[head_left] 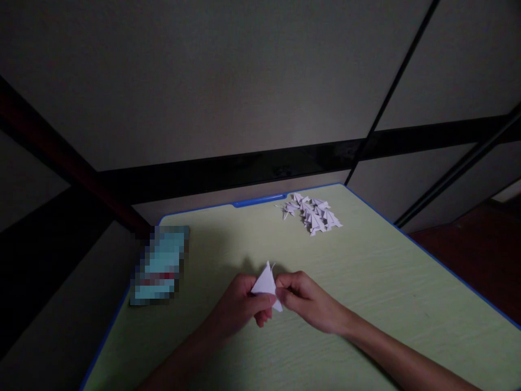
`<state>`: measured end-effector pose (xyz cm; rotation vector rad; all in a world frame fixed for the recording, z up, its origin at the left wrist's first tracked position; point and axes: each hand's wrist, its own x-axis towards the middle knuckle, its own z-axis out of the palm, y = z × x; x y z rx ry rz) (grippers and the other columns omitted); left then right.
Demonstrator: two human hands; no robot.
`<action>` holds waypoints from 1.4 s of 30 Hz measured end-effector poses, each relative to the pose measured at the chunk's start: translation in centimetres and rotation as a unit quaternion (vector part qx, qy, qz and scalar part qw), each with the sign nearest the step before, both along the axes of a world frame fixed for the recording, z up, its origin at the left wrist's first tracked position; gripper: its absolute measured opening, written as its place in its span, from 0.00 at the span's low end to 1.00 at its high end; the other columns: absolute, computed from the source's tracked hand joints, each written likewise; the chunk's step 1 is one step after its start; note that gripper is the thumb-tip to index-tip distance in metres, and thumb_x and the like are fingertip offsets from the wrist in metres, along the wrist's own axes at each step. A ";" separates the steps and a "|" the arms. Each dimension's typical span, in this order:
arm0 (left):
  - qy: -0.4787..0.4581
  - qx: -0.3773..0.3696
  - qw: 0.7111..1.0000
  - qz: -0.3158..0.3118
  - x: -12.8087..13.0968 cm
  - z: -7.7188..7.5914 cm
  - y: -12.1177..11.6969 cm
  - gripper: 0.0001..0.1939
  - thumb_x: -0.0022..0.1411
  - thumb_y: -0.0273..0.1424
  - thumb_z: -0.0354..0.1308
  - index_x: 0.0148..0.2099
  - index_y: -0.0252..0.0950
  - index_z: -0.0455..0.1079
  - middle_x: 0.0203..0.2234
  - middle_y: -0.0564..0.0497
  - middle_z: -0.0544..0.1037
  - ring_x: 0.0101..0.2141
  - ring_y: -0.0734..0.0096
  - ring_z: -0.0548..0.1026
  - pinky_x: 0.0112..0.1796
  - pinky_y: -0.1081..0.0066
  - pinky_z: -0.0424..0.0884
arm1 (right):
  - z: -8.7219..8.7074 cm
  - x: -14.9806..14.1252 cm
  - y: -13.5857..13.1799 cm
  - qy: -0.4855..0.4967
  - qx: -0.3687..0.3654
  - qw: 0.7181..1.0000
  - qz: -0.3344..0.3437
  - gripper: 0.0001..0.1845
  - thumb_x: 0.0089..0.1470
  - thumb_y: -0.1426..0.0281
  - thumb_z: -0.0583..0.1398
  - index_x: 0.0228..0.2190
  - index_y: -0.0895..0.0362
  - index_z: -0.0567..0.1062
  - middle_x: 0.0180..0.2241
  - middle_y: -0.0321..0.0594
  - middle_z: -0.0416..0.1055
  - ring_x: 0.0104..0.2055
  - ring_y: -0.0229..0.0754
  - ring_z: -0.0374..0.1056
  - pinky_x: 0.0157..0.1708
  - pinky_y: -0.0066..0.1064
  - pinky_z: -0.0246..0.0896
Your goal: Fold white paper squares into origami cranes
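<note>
Between my two hands is a small white folded paper piece (265,281), shaped like a triangle with its point away from me. My left hand (244,304) grips it, the thumb pressed across its near part and the fingers underneath. At its right edge, my right hand (303,298) pinches the paper between thumb and bent forefinger. A thin pale strip sticks up beside the tip. Farther back on the table (220,244) lies a cluster of white folded paper figures (315,214), several of them close together and overlapping.
On the left side of the table lies a light blue flat item (163,263), blurred out by pixels. The blue table edge has a raised blue handle strip (260,201) at the back. Behind the table stand grey panels (228,87) with a dark band.
</note>
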<state>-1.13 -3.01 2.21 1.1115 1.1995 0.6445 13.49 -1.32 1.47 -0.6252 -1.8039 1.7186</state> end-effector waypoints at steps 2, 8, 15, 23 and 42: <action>0.032 0.042 0.998 0.018 0.1 0.1 -0.2 0.09 0.41 0.30 0.53 0.15 0.31 0.63 0.09 0.56 0.65 0.12 0.80 0.61 0.15 0.78 0.58 | -0.2 -0.3 -0.2 0.008 -0.015 0.999 -0.038 0.11 0.48 0.74 0.49 0.18 0.59 0.64 0.16 0.31 0.58 0.22 0.32 0.57 0.25 0.24 0.53; 0.074 0.108 0.990 0.046 0.0 0.4 -0.5 0.09 0.45 0.30 0.52 0.17 0.31 0.63 0.12 0.55 0.66 0.14 0.78 0.64 0.17 0.77 0.60 | -0.9 -0.3 -0.2 0.000 -0.063 0.994 -0.086 0.10 0.47 0.72 0.50 0.17 0.58 0.59 0.15 0.28 0.51 0.17 0.29 0.45 0.17 0.22 0.41; 0.050 0.065 0.997 0.013 -0.3 0.1 -0.3 0.07 0.45 0.29 0.53 0.20 0.31 0.63 0.13 0.54 0.68 0.14 0.78 0.65 0.17 0.77 0.62 | -0.1 0.6 0.4 -0.032 -0.028 0.999 -0.014 0.10 0.46 0.77 0.49 0.16 0.60 0.61 0.16 0.30 0.54 0.19 0.29 0.48 0.18 0.22 0.43; 0.126 0.131 0.982 0.043 0.3 0.7 -0.6 0.07 0.45 0.28 0.51 0.19 0.31 0.64 0.12 0.55 0.67 0.15 0.76 0.66 0.17 0.77 0.62 | -1.4 -0.5 0.0 0.016 -0.110 0.990 -0.083 0.09 0.42 0.75 0.49 0.15 0.59 0.61 0.12 0.27 0.52 0.15 0.28 0.43 0.14 0.22 0.38; 0.005 -0.005 1.000 -0.012 0.0 0.4 0.0 0.08 0.41 0.28 0.53 0.16 0.29 0.66 0.09 0.55 0.67 0.11 0.80 0.63 0.14 0.78 0.60 | -0.6 0.4 0.3 -0.013 -0.069 0.997 0.007 0.09 0.43 0.78 0.49 0.16 0.61 0.64 0.15 0.30 0.56 0.17 0.28 0.49 0.17 0.22 0.42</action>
